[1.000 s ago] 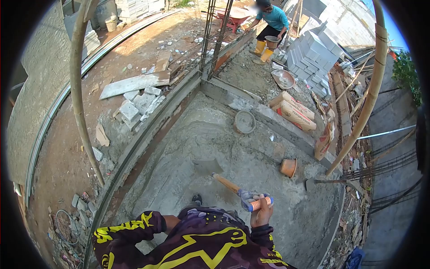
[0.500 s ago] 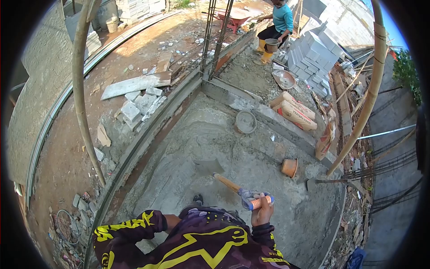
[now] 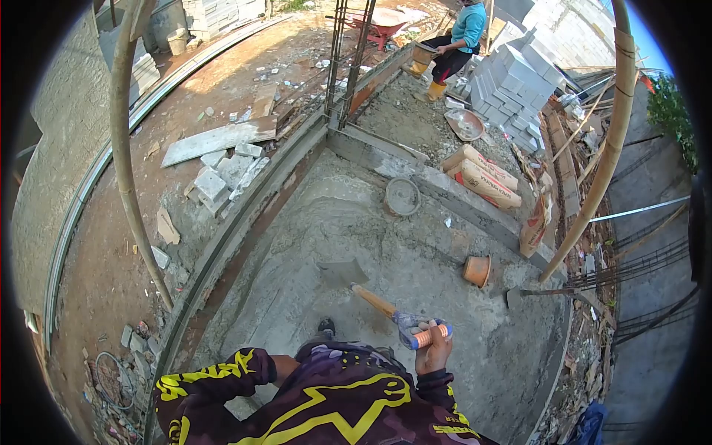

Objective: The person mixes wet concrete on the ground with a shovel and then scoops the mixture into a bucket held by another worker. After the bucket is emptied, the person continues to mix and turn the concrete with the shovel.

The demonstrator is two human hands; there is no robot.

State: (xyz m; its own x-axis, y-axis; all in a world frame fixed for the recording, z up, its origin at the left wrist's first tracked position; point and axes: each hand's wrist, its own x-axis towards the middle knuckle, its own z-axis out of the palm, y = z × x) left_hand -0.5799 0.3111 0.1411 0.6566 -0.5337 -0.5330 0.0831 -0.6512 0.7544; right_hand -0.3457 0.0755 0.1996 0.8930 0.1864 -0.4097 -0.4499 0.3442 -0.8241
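Note:
My right hand (image 3: pixel 434 351) is wrapped round the orange and blue handle end of a shovel (image 3: pixel 374 300). Its wooden shaft runs up and left to a grey blade (image 3: pixel 342 273) that rests on the wet cement floor (image 3: pixel 297 222). My left arm is bent at the waist, and the left hand is hidden behind the shirt. An orange bucket (image 3: pixel 477 271) lies tipped to the right of the blade. Farther forward, a round bucket (image 3: pixel 402 196) of grey mix stands near the low concrete edge.
Beyond the edge, a co-worker (image 3: pixel 469 30) in a blue top holds a bucket (image 3: pixel 423 53). Cement bags (image 3: pixel 486 185) and a hoe (image 3: pixel 515 298) lie to the right. Bamboo poles (image 3: pixel 124 148) stand at both sides, and rebar (image 3: pixel 345 67) rises ahead.
The co-worker has stepped and swung the bucket to the left, lifting it. The view has shifted slightly. My right hand and the shovel stay in nearly the same place.

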